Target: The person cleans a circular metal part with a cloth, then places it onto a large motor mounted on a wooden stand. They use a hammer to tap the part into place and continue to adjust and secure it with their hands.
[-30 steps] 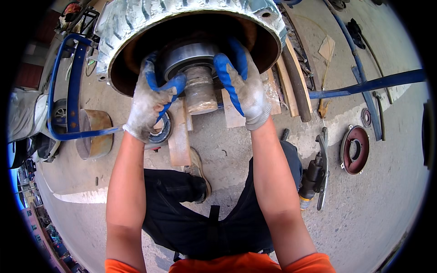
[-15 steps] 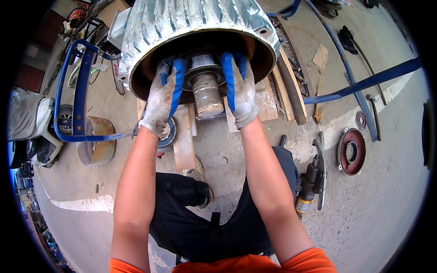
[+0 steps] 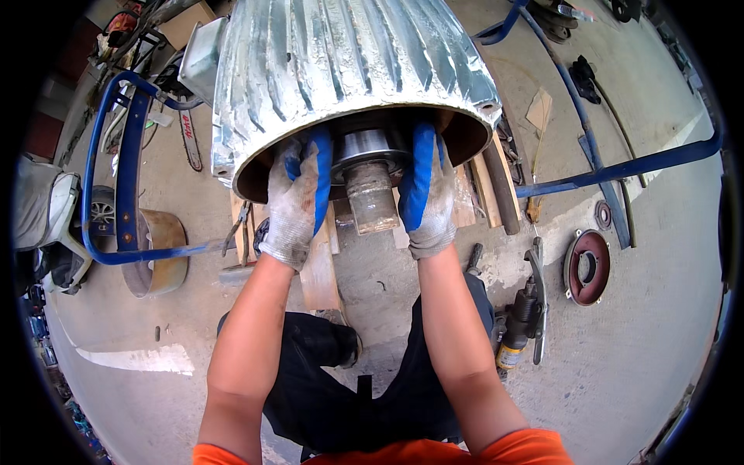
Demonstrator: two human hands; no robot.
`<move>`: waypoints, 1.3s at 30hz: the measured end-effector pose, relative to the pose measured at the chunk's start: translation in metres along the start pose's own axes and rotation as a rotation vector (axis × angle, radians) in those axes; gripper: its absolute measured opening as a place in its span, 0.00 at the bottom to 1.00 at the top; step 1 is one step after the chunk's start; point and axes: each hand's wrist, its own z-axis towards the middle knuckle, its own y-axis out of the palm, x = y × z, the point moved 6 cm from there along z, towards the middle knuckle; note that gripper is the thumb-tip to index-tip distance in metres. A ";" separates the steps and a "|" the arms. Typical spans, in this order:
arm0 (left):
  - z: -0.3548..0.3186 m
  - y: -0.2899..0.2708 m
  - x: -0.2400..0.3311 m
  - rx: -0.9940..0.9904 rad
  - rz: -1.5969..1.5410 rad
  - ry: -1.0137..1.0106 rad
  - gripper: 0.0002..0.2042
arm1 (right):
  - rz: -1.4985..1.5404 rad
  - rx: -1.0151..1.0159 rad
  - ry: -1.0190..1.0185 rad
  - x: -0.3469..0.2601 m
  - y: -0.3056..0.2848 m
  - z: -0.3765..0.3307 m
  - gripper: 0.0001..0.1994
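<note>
Ribbed grey motor housing [image 3: 349, 70] filling the upper centre, open end facing down toward the camera, propped on wooden blocks [image 3: 322, 267] over a concrete floor [image 3: 635, 349]. Blue steel frame [image 3: 128, 170] curving round on the left, another blue bar [image 3: 620, 167] running off to the right. Inside the open end, a bearing ring [image 3: 364, 143] round a stubby shaft [image 3: 370, 198] sticking out at centre. Left hand [image 3: 298, 201] in a grey-and-blue glove pressed to the left of the shaft, fingers together and hooked up over the ring's edge. Right hand [image 3: 426, 190] gloved alike, just right of the shaft, fingers together and reaching up into the housing; fingertips hidden inside. Rusty red end cover [image 3: 587, 267] lying flat at right, well apart. Hydraulic puller [image 3: 521, 322] on the floor near the right forearm. Rusty ring [image 3: 159, 252] at left beside the frame.
</note>
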 end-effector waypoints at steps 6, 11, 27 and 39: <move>-0.029 -0.020 -0.033 -0.119 0.150 -0.191 0.15 | 0.525 0.093 0.787 -0.028 -0.014 -0.014 0.22; -0.060 0.007 -0.042 -0.508 1.064 0.162 0.19 | 0.569 -0.449 0.921 -0.031 -0.015 -0.048 0.20; 0.252 0.020 0.222 -0.297 0.388 -0.088 0.18 | -0.304 -0.912 0.789 -0.016 -0.007 -0.088 0.23; 0.413 0.116 0.113 -0.662 1.207 -0.357 0.31 | -0.026 -1.126 0.966 -0.053 0.036 -0.111 0.25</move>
